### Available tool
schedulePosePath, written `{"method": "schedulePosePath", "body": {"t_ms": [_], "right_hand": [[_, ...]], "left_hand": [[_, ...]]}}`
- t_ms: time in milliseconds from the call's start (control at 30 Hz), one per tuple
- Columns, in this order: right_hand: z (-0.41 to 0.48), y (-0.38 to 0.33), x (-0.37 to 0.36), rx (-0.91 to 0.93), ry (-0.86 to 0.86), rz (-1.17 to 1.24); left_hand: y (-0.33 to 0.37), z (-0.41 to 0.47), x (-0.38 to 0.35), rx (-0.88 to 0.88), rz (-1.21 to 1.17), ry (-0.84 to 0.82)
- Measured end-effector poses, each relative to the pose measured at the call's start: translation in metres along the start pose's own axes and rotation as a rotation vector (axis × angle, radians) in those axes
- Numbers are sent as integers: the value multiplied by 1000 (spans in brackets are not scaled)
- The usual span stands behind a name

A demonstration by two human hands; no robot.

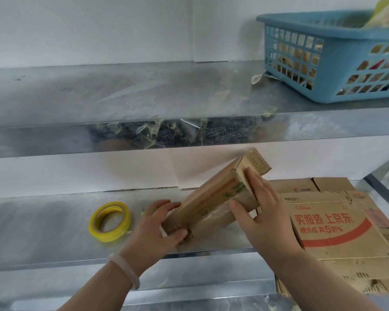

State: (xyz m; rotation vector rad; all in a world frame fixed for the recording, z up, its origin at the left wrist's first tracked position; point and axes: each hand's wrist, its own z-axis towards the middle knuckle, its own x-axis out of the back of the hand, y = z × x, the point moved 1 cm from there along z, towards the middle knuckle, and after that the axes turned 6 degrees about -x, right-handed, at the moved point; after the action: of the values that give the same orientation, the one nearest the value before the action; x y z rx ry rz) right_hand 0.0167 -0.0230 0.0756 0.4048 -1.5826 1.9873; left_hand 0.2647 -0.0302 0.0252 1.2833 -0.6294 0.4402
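Note:
A small brown cardboard box (213, 198) is held tilted above the lower metal shelf (54, 221), its far end raised toward the upper right. My left hand (157, 227) grips its near lower end, thumb on the front face and fingers curled behind. My right hand (258, 209) holds the upper right part, fingers straight along the side flap and thumb across the taped top. A roll of yellow tape (110, 221) lies on the shelf just left of my left hand.
Flattened cardboard boxes with red print (337, 225) are stacked on the shelf to the right. A blue plastic basket (332, 57) with items inside stands on the upper shelf (121, 93) at the right. Torn clear film clings to that shelf's front edge.

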Motion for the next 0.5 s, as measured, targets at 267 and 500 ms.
{"method": "schedulePosePath", "body": {"t_ms": [267,500], "right_hand": [[-8,-1,-26,569,-102,-203],[4,14,-41,542,-204,-348]], "left_hand": [[49,-3,-4,-315,-110,98],[1,-18,-25,-244,-80,60]]}}
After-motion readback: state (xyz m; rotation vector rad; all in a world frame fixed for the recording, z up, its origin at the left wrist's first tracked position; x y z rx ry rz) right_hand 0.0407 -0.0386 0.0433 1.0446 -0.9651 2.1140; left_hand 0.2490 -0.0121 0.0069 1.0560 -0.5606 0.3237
